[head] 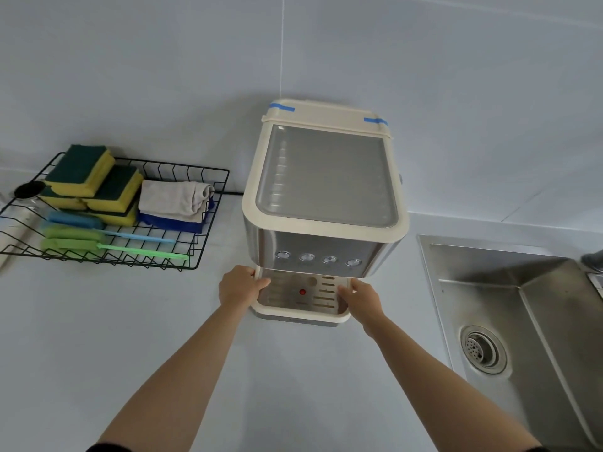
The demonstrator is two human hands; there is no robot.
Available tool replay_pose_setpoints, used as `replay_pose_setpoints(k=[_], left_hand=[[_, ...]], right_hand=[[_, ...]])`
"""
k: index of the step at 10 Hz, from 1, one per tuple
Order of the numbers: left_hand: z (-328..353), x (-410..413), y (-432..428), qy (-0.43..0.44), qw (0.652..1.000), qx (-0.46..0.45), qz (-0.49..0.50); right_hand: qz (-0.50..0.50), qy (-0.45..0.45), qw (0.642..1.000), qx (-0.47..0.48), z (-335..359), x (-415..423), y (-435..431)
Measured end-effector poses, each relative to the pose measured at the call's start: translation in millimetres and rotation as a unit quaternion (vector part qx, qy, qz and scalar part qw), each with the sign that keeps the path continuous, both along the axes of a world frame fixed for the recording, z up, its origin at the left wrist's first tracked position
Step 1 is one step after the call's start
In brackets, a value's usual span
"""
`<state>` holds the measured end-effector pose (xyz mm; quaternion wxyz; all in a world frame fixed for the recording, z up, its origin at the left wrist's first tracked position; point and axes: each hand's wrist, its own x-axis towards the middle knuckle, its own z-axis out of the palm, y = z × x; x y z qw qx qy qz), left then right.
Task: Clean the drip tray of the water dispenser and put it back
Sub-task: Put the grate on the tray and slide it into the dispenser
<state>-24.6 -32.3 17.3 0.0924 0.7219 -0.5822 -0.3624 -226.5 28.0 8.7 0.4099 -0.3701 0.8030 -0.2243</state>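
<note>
A cream and steel water dispenser [324,190] stands on the pale counter against the wall. At its foot sits the drip tray [300,310], cream-rimmed with a slotted metal grate and a small red float in the middle. My left hand [238,287] grips the tray's left edge, thumb over the rim onto the grate. My right hand [360,300] holds the tray's right edge the same way. The tray rests in its slot under the row of round buttons.
A black wire rack [208,220] at the left holds green-and-yellow sponges [98,187], folded grey and blue cloths [173,203] and long-handled brushes [107,244]. A steel sink [522,321] with a round drain lies at the right. Bare counter stretches in front of the dispenser.
</note>
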Motion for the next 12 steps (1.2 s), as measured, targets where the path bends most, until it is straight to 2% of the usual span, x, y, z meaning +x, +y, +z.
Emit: replay_pose_setpoints(k=[6,8,9,10,11,12], left_hand=[[23.4,-12.4,1.0,0.047,0.994,0.023,0.091],[27.2,-14.2,1.9,0.055,0.993,0.024,0.098],[21.3,-9.3,-1.8,0.063,0.992,0.043,0.103],[12.8,-0.7,-4.8,0.112,0.984,0.063,0.121],[10.0,7.8,-1.9,0.251,0.953,0.077,0.154],[12.5,14.9,11.6,0.328,0.93,0.071,0.15]], right_hand=[[-0.034,-0.058,0.997,0.043,-0.2,-9.1,-14.7],[-0.016,-0.067,0.997,0.039,2.5,-10.0,-13.8],[-0.008,-0.112,0.993,0.028,12.4,-12.6,-10.6],[-0.008,-0.197,0.98,0.0,15.1,-16.4,-4.8],[-0.002,-0.232,0.973,-0.009,15.0,-18.0,0.2],[0.014,-0.203,0.979,-0.007,13.7,-20.1,5.8]])
